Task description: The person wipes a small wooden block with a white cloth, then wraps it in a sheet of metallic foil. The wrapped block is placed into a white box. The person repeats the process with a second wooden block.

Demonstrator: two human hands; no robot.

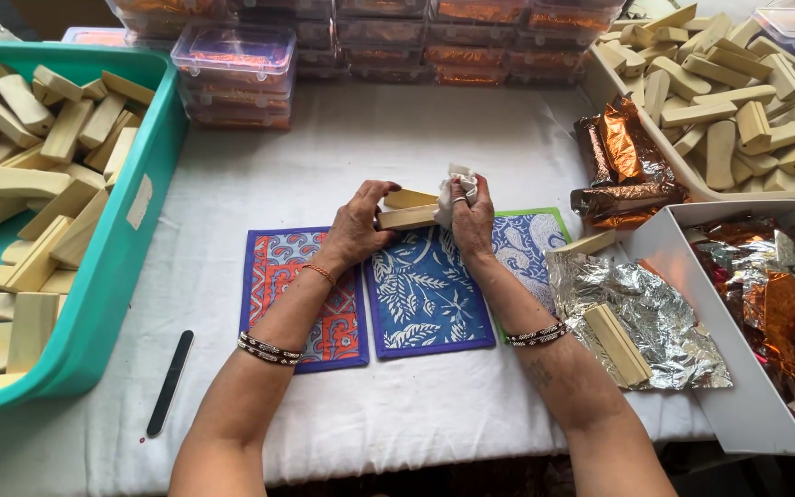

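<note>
My left hand [358,224] grips a pale wooden block [407,217] by its left end, held level above the table. A second pale wooden piece [409,198] shows just behind it. My right hand [473,216] holds a crumpled white cloth [457,190] pressed against the block's right end. Both hands hover over three patterned mats: a red and blue mat [301,299], a blue leaf-print mat [425,294] and a green-edged blue mat [526,244].
A teal bin [117,276] of wooden blocks stands at left, a white tray [604,92] of blocks at back right. Silver foil [641,313] bears two blocks [616,342]. A white box [683,276] holds copper foil. Stacked clear boxes [236,69] stand behind. A black nail file [169,382] lies front left.
</note>
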